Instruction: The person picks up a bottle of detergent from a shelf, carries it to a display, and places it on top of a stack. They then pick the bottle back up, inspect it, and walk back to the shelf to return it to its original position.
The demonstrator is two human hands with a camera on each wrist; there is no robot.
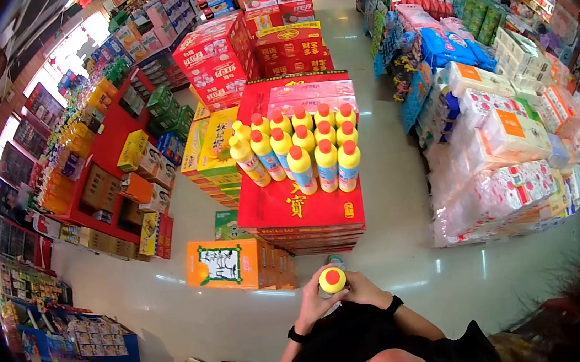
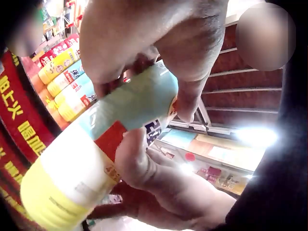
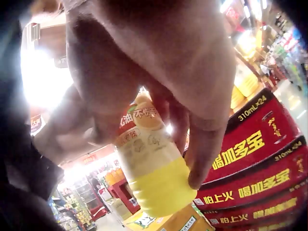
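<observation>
In the head view, both hands hold a yellow bottle (image 1: pixel 332 280) with a red cap upright in front of the body. The left hand (image 1: pixel 310 303) grips its left side and the right hand (image 1: pixel 365 290) its right side. Seen from the left wrist, the bottle (image 2: pixel 57 180) has a yellow lower end and a blue and red label, with the right thumb (image 2: pixel 132 161) pressed on the label. From the right wrist, the right fingers (image 3: pixel 204 149) curl around the bottle (image 3: pixel 161 190). Ahead, similar yellow bottles (image 1: pixel 327 166) stand in rows on a stack of red cartons (image 1: pixel 261 213).
An orange carton (image 1: pixel 215 267) sits on the floor left of the stack. Yellow cartons (image 1: pixel 218 143) adjoin the stack's left side. On the right, across a tiled aisle (image 1: pixel 396 197), wrapped tissue packs (image 1: pixel 499 193) are piled up. Red shelving (image 1: pixel 105 159) with goods runs along the left.
</observation>
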